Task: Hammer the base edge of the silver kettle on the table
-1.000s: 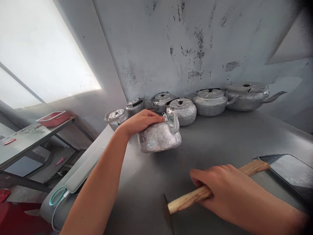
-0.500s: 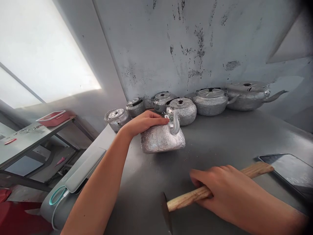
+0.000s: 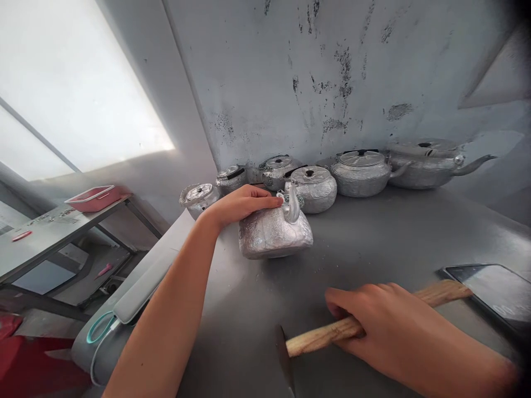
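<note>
Holds a textured silver kettle [image 3: 274,237] near its top with the left hand [image 3: 244,204]. Grips a hammer [image 3: 326,336] by its wooden handle in the right hand [image 3: 381,315], above the grey table [image 3: 352,243]. Has more kettles [image 3: 360,179] lined up near the wall [image 3: 257,83], and a phone [image 3: 498,290] lying to the right.

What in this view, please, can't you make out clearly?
All in the head view:
- Top of the tilted kettle: mostly covered by the left hand.
- Middle of the hammer: hidden by the right hand; its dark head is blurred.
- Phone: cut off by the right edge, its digits blurred.
- Bits on the side table: too small.
</note>
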The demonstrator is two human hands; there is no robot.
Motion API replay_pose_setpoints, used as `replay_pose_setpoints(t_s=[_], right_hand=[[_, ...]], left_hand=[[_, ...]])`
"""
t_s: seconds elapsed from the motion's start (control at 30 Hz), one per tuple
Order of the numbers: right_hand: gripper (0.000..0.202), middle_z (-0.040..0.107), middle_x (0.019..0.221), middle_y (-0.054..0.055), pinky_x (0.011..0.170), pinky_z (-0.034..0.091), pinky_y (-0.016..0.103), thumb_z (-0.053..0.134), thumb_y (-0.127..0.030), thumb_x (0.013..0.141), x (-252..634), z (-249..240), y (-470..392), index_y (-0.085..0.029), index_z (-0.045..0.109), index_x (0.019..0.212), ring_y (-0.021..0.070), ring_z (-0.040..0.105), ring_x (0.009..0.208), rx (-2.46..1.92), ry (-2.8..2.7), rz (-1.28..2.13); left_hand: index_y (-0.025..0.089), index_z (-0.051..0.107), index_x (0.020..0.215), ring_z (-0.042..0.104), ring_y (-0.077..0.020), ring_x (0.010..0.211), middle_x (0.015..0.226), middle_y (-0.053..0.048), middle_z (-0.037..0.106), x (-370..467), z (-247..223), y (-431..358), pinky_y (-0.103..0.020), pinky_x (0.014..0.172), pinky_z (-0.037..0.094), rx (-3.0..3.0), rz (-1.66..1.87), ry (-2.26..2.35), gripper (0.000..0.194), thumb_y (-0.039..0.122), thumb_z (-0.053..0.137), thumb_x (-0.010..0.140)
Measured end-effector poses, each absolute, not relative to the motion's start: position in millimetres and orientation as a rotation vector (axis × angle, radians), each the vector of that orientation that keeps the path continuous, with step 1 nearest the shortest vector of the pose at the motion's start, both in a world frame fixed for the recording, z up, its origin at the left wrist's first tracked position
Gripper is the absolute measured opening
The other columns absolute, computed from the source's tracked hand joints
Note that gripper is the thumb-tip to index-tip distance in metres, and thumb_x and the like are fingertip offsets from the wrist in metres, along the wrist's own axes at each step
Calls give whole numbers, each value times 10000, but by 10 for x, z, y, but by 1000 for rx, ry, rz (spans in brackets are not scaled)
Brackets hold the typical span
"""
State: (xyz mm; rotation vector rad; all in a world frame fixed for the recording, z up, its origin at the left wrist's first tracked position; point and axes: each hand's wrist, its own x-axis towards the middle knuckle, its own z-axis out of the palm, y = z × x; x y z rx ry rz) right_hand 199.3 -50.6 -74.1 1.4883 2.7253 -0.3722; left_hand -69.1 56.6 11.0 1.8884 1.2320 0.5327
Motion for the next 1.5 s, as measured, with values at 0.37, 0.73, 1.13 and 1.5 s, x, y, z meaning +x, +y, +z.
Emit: replay_pose_setpoints(t_s=[0.37,0.73,1.13,1.5], right_hand=[[175,738,615,-13,506,170,300,612,-123,798,1996,-742,-512,-260,653,697,253,709,572,1493,2733,-367],[202,716,575,-24,496,135,308,616,-109,781,1969,-713,-517,-255,616,641,227,674,506,1517,2725,-373],[183,709,595,-13,494,160,300,622,-109,775,2004,-770,-517,-255,621,665,220,669,505,1530,2767,-396],[167,751,647,-4,506,173,296,613,-125,793,1978,-756,-520,-261,667,714,240,700,562,1519,2734,-402]], left_hand=[[212,680,837,513,-159,686,833,-20,593,-764,276,491,-296,613,340,2038,432,1281,412,622,659,868],[219,500,601,462,-179,570,586,-2,421,-613,252,444,-304,563,214,2099,464,1625,571,678,834,663],[218,681,954,542,-195,726,896,-42,633,-735,344,399,-292,617,328,2290,339,1467,515,715,676,817],[236,656,1210,629,-251,970,1233,-82,678,-700,343,366,-263,665,380,2244,249,1518,686,807,558,844]])
